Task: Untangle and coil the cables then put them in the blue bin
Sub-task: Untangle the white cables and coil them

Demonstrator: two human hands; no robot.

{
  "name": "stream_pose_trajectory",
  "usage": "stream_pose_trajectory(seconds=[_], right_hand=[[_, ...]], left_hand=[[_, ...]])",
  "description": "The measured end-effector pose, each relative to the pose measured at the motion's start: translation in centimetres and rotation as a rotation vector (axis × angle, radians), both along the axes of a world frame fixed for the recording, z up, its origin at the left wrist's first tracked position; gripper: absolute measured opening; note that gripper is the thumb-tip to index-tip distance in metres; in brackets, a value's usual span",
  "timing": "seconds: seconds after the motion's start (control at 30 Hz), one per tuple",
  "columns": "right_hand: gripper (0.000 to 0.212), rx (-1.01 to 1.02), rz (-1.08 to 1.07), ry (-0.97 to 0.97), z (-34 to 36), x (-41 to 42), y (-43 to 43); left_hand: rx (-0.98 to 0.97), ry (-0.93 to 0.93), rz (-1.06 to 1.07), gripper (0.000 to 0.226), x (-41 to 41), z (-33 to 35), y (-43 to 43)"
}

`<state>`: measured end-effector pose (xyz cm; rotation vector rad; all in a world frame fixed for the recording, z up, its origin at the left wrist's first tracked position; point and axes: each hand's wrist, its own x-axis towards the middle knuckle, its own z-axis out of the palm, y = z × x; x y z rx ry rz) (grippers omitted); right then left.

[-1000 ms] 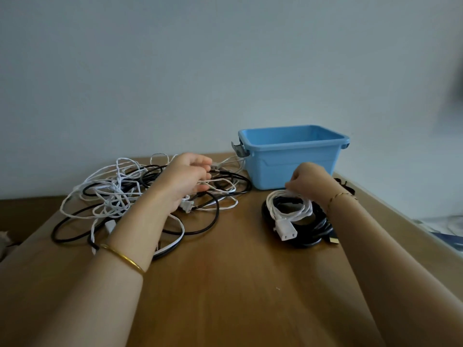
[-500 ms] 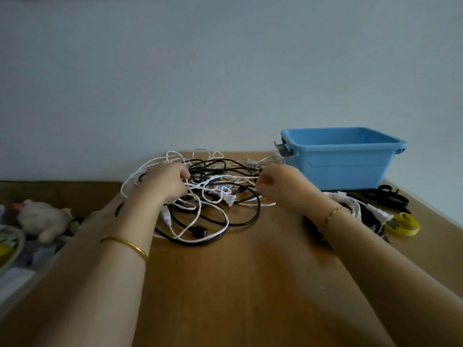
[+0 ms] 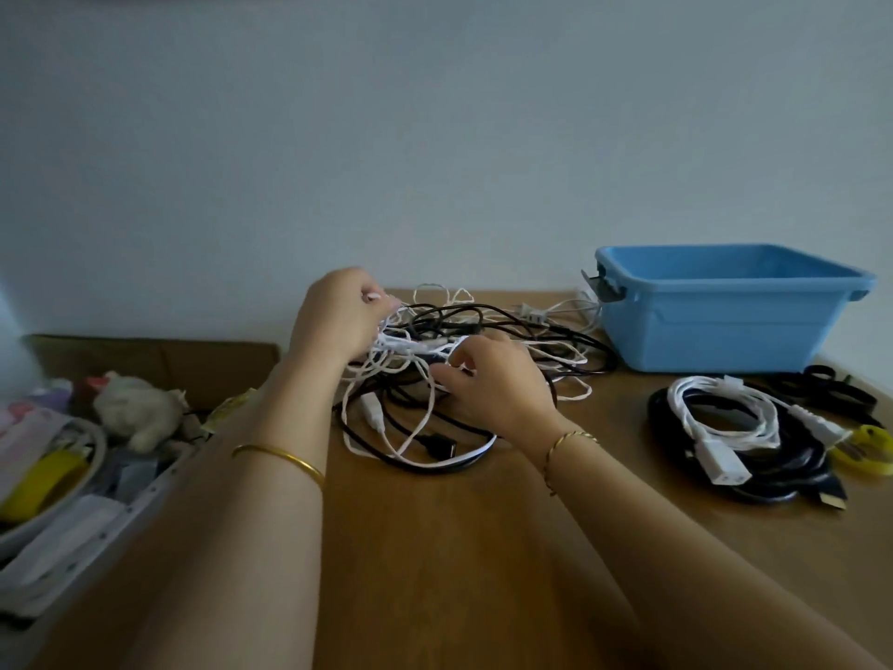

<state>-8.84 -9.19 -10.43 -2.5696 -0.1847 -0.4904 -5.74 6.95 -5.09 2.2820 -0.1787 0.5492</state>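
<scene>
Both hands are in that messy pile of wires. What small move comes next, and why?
Probably the left hand lifts its pinched white cable upward while the right hand holds the tangle down: white loops weave through black cables.

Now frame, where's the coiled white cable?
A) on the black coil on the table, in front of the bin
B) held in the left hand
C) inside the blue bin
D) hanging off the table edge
A: the coiled white cable lies on the black coil on the table, outside the blue bin; the left hand and right hand grip strands of the tangle instead.
</scene>
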Motion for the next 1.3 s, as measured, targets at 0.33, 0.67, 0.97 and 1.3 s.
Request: stream_pose_trajectory(seconds=[0.33, 0.67, 0.97, 1.3], right_hand=[[0.030, 0.824, 0.184, 0.082, 2.7, -0.9, -0.4], [0.031, 1.189, 0.162, -0.268, 9.3, -3.0, -5.2], [0.032, 1.614, 0.397, -0.294, 9.9, -3.2, -5.6], [0.034, 2.064, 0.557, -0.269, 9.6, -2.5, -5.8]], left_hand=[[-0.412, -0.269, -0.073, 0.013, -0.9, 3.1, -0.6], [-0.178, -0.257, 0.026, 0.012, -1.2, 2.8, -1.5], [0.120, -0.309, -0.292, 0.022, -5.1, 5.1, -4.9], [0.392, 0.369, -0.718, 0.022, -5.0, 2.5, -7.0]])
